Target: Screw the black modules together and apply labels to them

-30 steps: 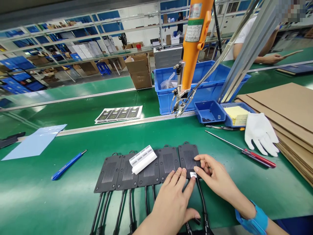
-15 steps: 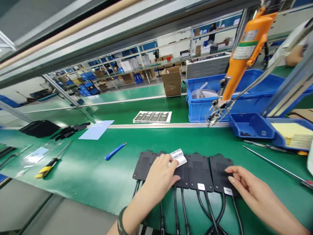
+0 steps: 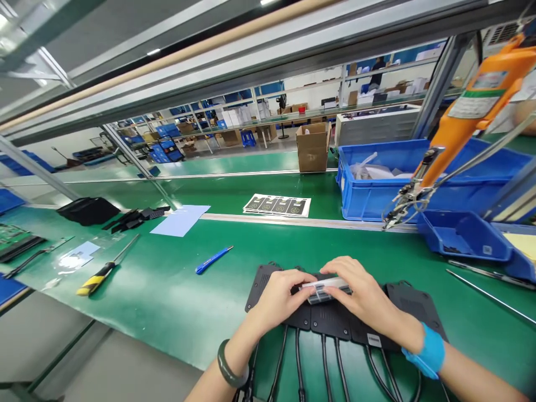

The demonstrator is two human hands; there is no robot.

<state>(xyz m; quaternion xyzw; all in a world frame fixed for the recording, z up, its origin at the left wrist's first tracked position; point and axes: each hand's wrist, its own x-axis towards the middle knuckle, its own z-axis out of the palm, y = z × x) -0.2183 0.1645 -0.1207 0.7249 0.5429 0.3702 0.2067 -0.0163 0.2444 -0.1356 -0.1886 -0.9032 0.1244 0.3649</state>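
Several flat black ribbed modules [image 3: 408,304] with black cables [image 3: 324,365] lie side by side on the green bench in front of me. My left hand [image 3: 278,293] and my right hand [image 3: 362,293] meet above the middle modules. Both pinch a small white label strip [image 3: 326,286] held between their fingertips. A dark bangle sits on my left wrist and a blue strap on my right wrist.
An orange hanging screwdriver [image 3: 464,117] dangles at the right over blue bins [image 3: 456,234]. A large blue crate [image 3: 377,190], a printed label sheet [image 3: 278,205], a blue pen [image 3: 213,259], a yellow-black screwdriver [image 3: 103,271] and a pale blue sheet [image 3: 180,219] are on the bench.
My left hand picked the white label strip off the modules and my right hand came over from the rightmost module to join it. The view swung left.
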